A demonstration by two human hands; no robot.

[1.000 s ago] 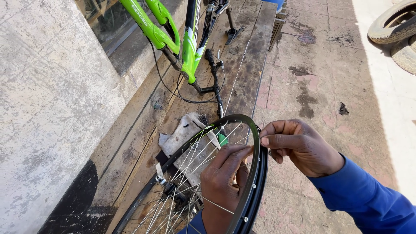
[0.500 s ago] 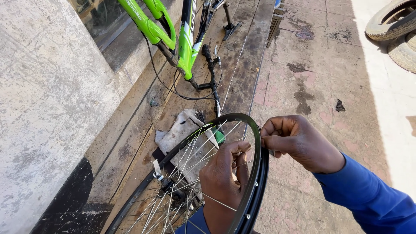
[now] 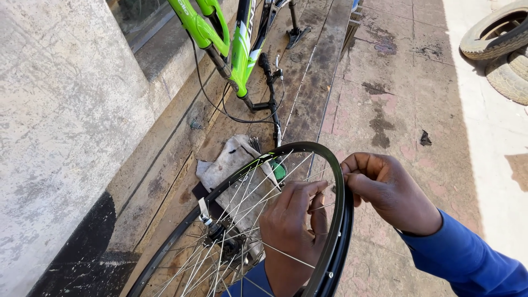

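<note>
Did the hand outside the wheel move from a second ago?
No, hardly: the right hand stays pinched at the outside of the black rim, in the same spot against the rim's top; only the camera shifted a bit.

Harsh daylight, shaded foreground, sharp focus.

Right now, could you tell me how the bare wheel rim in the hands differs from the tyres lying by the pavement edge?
The wheel rim is thin black metal laced with silver spokes; the tyres are thick, dusty grey rubber. The rim stands tilted on edge, the left hand among its spokes and the right hand outside it; the tyres lie untouched. Both are round.
</note>
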